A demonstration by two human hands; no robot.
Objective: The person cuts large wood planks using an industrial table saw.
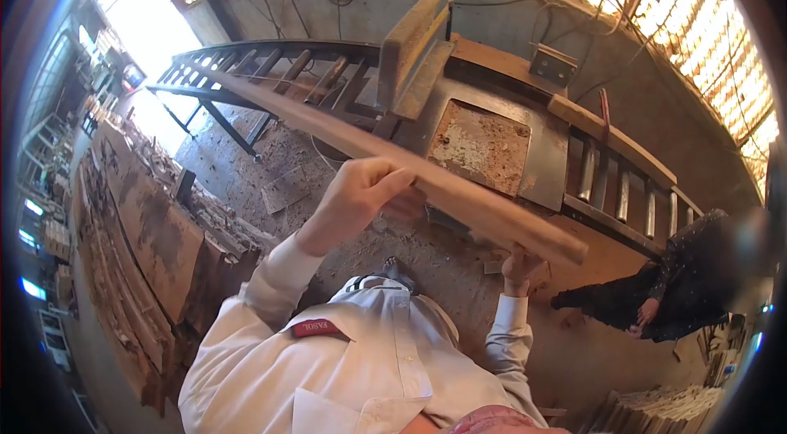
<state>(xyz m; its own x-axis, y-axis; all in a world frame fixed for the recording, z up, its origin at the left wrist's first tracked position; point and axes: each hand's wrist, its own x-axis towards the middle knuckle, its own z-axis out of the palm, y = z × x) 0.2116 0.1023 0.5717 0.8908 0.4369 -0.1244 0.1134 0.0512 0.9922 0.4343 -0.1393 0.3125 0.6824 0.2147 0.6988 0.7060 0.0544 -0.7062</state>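
Basically, what I read from up here is a slant: the long wooden board point(492, 211) lies across the front of my body, its near end off to my right and its long axis running forward and leftward, far past both hands. My right hand point(519, 270) is nearer that near end, set low against the underside; my left hand point(352, 196) sits farther along, so most of the length reaches out beyond it. The left has its thumb over the near edge and its fingers curled beneath, closed on the wood. The right touches from below, but the board hides part of it, and I can't tell how far those fingers close. The board is off the floor, on my side of the metal machine table point(548, 163) with its rusty square panel, and in my view its far stretch overlaps the left-hand roller frame point(283, 49); whether it touches that frame, I can't say. It looks straight, brown and fairly slender, with a plain face and a blunt near end, a little blurred. Off to my right, apart from my hands, a person in dark clothes point(693, 286) is low down beside the right-hand rollers point(623, 202).
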